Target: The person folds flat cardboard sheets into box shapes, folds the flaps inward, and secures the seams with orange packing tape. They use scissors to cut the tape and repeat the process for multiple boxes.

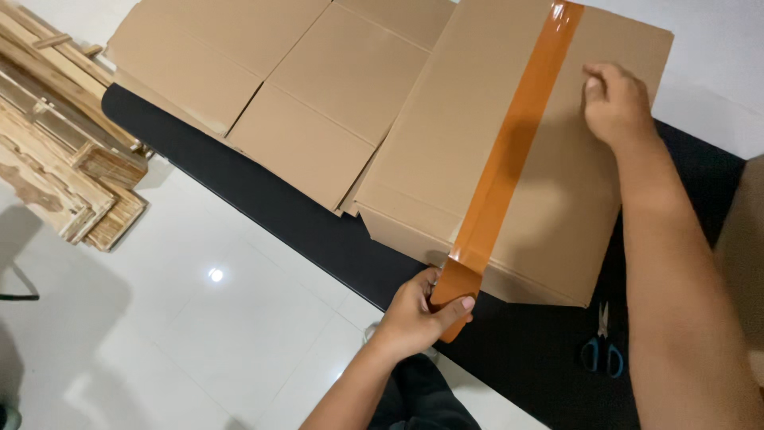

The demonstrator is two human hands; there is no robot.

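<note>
A closed cardboard box [446, 143] lies on a black table [286, 231]. A strip of orange-brown tape [517, 135] runs along its top seam and down over the near edge. My left hand [422, 312] pinches the loose near end of the tape just below the box's front edge. On the box top, right of the tape, rests my right hand [614, 103] with its fingers curled, pressing on the cardboard.
Flattened cardboard boxes [263, 72] lie on the table to the left of the taped box. Blue-handled scissors [602, 344] sit on the table near my right forearm. Wooden pallet pieces [56, 135] are stacked on the white tiled floor [159, 318] at left.
</note>
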